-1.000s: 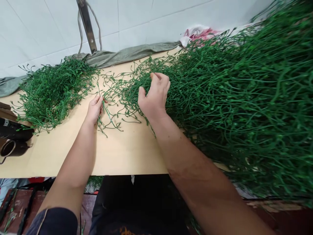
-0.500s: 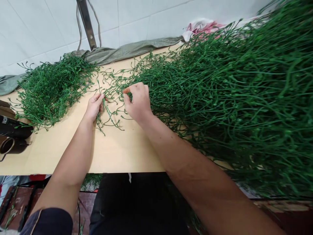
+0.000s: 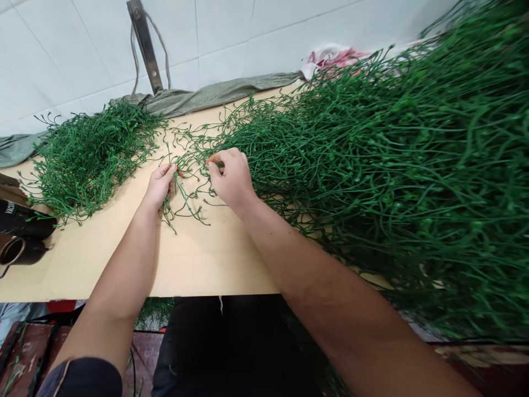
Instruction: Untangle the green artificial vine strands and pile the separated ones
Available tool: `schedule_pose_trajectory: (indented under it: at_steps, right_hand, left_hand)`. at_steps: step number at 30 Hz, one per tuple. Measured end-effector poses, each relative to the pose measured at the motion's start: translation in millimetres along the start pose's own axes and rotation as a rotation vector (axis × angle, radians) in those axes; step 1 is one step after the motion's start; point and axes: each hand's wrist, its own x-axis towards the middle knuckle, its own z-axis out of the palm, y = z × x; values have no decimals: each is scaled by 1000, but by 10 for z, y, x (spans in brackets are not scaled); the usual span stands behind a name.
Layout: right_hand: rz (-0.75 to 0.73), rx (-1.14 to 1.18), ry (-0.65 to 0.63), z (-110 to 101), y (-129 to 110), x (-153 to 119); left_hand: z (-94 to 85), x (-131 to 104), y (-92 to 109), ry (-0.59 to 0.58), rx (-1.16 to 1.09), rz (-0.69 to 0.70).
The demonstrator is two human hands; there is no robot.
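Note:
My left hand [image 3: 159, 187] is closed on a few thin green stems [image 3: 188, 204] with small bud-like tips, which hang out to the right and below my fingers. To its right, my right hand [image 3: 233, 177] has its thumb and forefinger brought together at the left end of a large heap of green stems [image 3: 372, 149]. Whatever those fingertips pinch, if anything, is too small to make out. Loose stem tips lie on the table between my two hands. A smaller heap of green stems [image 3: 95, 160] sits at the left.
The pale tabletop [image 3: 215, 259] ends just before my lap. A black mug [image 3: 28, 251] and a dark cylinder [image 3: 25, 220] stand at the left edge. Along the tiled wall lie a grey-green cloth [image 3: 223, 91] and a pink-and-white cloth [image 3: 334, 58]. A metal upright [image 3: 145, 47] stands behind.
My right thumb and forefinger have drawn slightly closer together. The whole view has shifted a little, and the left hand keeps its grip on the stems.

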Motion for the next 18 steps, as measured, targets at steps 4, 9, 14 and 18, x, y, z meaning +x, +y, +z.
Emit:
schedule_pose_trajectory:
  at_steps: [4,9,14,18]
  right_hand:
    - [20,7,-11,2,-17,5]
    - [-12,-4,-20,43,8,-4]
    - [-3,-10,-1,62,25,-16]
    - [4,-16,-27,48,2,-22]
  left_hand:
    - [-8,-2,-6,-3,-6,7]
    - [-22,-9,-15,-16,-7,17]
    - [-23,-26,-1,-21,-31,-15]
    - [-23,-28,-9,-25,-22,4]
